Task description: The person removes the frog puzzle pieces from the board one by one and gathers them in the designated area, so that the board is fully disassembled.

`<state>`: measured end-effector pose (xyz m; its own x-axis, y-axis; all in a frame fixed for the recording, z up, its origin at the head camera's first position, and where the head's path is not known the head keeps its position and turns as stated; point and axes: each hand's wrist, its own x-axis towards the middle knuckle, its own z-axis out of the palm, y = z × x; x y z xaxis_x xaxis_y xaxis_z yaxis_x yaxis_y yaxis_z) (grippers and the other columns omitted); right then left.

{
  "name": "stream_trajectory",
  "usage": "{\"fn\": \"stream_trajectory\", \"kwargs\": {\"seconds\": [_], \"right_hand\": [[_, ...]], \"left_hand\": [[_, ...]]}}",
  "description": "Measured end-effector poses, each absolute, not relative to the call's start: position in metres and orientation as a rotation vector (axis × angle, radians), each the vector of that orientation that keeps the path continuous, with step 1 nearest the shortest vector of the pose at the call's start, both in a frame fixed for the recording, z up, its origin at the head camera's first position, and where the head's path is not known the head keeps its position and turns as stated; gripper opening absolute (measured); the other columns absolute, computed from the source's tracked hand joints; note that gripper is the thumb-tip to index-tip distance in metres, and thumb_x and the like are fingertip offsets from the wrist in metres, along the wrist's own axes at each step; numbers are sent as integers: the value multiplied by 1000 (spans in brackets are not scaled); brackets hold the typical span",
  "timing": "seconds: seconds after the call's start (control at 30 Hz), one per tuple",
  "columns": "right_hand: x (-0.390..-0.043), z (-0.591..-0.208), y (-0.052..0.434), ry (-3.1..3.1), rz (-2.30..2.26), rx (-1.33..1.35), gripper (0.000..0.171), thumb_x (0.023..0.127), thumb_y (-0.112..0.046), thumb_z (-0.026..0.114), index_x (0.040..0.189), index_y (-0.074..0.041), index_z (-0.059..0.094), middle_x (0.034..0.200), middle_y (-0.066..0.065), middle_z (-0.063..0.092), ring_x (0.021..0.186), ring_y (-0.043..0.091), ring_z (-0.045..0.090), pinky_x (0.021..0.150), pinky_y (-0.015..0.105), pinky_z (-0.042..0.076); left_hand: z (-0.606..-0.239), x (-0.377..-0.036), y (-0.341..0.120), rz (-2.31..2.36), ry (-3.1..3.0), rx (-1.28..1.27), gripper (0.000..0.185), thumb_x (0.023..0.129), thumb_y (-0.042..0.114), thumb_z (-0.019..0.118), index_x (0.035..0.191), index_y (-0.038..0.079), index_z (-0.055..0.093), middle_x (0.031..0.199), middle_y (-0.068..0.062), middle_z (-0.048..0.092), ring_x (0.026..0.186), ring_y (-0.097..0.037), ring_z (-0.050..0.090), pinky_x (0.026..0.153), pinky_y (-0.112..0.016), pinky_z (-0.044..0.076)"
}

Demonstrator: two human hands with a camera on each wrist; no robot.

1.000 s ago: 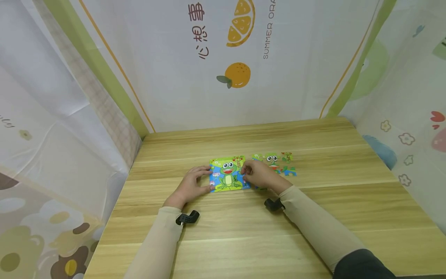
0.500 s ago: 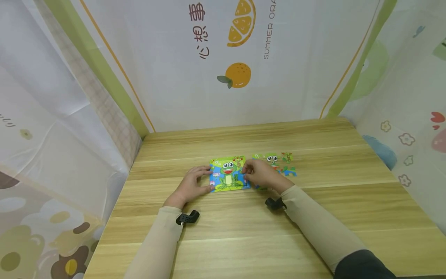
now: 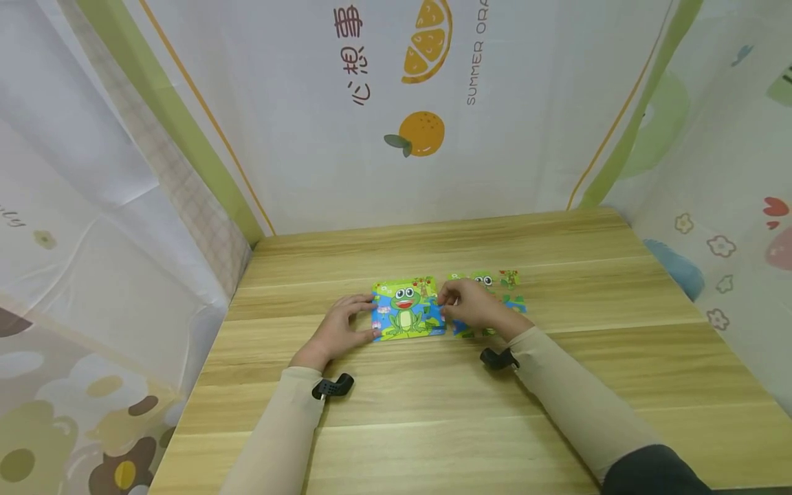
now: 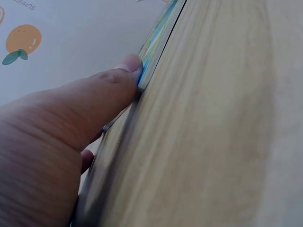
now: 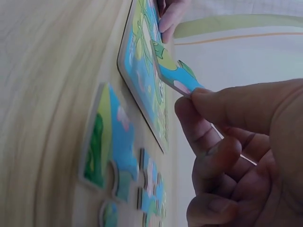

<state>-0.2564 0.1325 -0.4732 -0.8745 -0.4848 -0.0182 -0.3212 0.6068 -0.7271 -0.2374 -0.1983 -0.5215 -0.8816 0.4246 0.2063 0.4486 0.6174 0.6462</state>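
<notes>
A square frog puzzle board (image 3: pixel 405 313) lies flat on the wooden table (image 3: pixel 433 412). My left hand (image 3: pixel 374 317) holds its left edge, with the index finger at the far corner and the thumb (image 4: pixel 118 82) pressed on the near edge of the board (image 4: pixel 158 40). My right hand (image 3: pixel 444 303) is at the board's right edge. In the right wrist view its thumb and forefinger pinch a blue-and-green puzzle piece (image 5: pixel 174 74), tilted up above the board (image 5: pixel 139 71). Loose pieces (image 3: pixel 501 292) lie just right of the board, partly hidden by that hand.
Printed fabric walls close in the table on the left, back and right. More loose pieces (image 5: pixel 106 142) lie flat on the wood beside the board. Black wrist-camera mounts (image 3: pixel 333 386) sit under both forearms. Bare table runs in front of and behind the puzzle.
My right hand has shifted a little to the right, off the board's right edge and over the loose pieces. The left hand and board have stayed put.
</notes>
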Motion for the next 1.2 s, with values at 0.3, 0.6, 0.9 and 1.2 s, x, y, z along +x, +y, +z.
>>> {"fn": "stream_trajectory", "kwargs": {"seconds": [0.3,0.6,0.9,1.2], "right_hand": [[-255,-476,153,2663,-1128,-641,8,88,-20,72,94,-19,65,87,-5,63,78,16,59,66,33,52],[-253,-473,181,2611,-1219,-609,7,91,-16,69,96,-14,65,88,2,62,79,21,57,64,34,51],[-250,-472,211,2668,-1205,-545,8,90,-19,70,96,-15,66,89,2,63,80,21,57,66,35,51],[-249,-477,234,2713,-1198,-524,8,90,-21,70,95,-16,68,89,0,65,81,19,58,69,34,49]], "left_hand": [[-521,-237,-198,-1130,-2796,-754,58,79,37,80,129,16,61,145,1,45,134,-16,33,108,-40,35],[-521,-237,-198,-1151,-2801,-754,59,79,37,80,129,15,61,145,1,45,135,-17,33,108,-41,35],[-521,-237,-197,-1147,-2814,-738,59,79,38,80,129,14,61,145,2,45,135,-15,32,108,-40,35],[-523,-238,-198,-1113,-2813,-749,60,79,42,79,130,15,61,145,3,44,135,-15,32,109,-42,32]]}}
